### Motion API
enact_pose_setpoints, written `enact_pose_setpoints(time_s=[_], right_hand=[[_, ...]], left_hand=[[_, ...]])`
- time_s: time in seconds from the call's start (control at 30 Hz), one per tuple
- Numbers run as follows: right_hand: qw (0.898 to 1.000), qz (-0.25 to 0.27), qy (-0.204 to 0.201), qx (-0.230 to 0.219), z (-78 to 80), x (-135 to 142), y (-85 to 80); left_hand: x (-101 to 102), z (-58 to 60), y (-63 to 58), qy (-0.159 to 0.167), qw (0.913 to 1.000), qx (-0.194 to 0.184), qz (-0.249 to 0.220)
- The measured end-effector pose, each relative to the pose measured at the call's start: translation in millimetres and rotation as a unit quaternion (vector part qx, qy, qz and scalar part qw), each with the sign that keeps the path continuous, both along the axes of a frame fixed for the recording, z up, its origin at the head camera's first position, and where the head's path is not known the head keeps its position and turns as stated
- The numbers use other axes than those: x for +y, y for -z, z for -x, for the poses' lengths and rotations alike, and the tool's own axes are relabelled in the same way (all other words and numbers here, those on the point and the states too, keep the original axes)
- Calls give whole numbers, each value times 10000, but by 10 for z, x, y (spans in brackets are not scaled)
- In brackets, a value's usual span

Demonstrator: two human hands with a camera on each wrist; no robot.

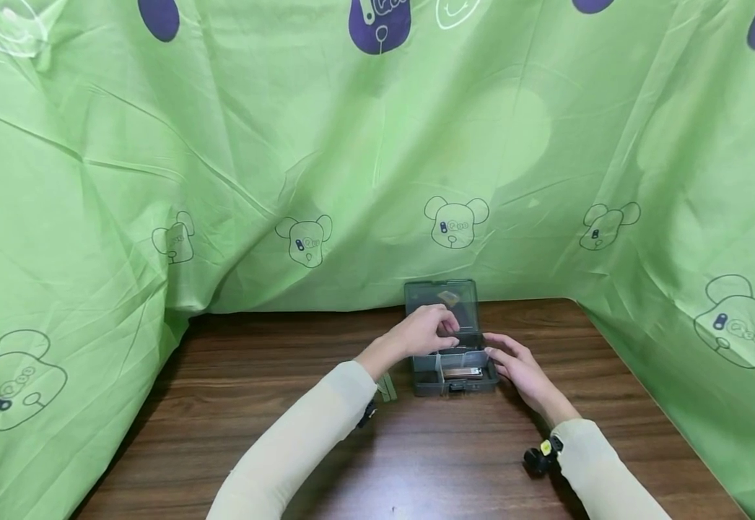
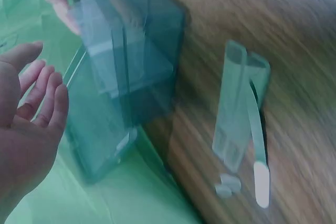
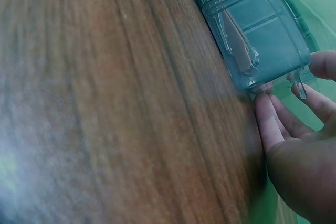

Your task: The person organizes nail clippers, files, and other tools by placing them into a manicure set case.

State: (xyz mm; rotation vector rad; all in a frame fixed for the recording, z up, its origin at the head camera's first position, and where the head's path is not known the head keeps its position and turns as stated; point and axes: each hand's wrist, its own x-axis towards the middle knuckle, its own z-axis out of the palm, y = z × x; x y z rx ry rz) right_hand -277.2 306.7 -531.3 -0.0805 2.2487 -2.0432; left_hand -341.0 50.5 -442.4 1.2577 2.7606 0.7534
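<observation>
A dark see-through plastic compartment box (image 1: 429, 388) stands at the back of the table with its lid (image 1: 419, 297) raised. In a front compartment lies a nail clipper (image 1: 462, 373), seen through the wall in the right wrist view. Over the rear of the box my left hand (image 1: 424, 331) hovers, fingers loosely bent; the left wrist view shows nothing in them. My right hand (image 1: 523, 372) touches the box's right end, its fingers (image 3: 269, 121) at the lower wall and its thumb (image 3: 323, 65) by the upper corner.
Left of the box, a pale green double-tube holder (image 2: 233, 108) lies on the table beside a slim stick with a white end (image 2: 261, 184) and small whitish pieces (image 2: 227, 184). Green patterned cloth (image 1: 351, 180) hangs behind the wooden table (image 1: 273, 354) and at its sides.
</observation>
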Motion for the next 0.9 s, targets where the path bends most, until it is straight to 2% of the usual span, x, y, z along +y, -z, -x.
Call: enact_pose_setpoints(time_s=[0.2,0.43,0.73,0.9], right_hand=[[10000,-55,36,-36,-6,7,7],[10000,-50,63,-11,-4,16,22],[9999,-104,6,-66,19,17,28],[9998,-148,34,-98,29,22,33]], left_hand=[[-326,14,-29,-30,9999,78,-92],[-660,4,70,-30,10000,35,-83],[-928,-47,203,-199,9993,216,-245],[-1031,-81,272,-220,9993,111,-285]])
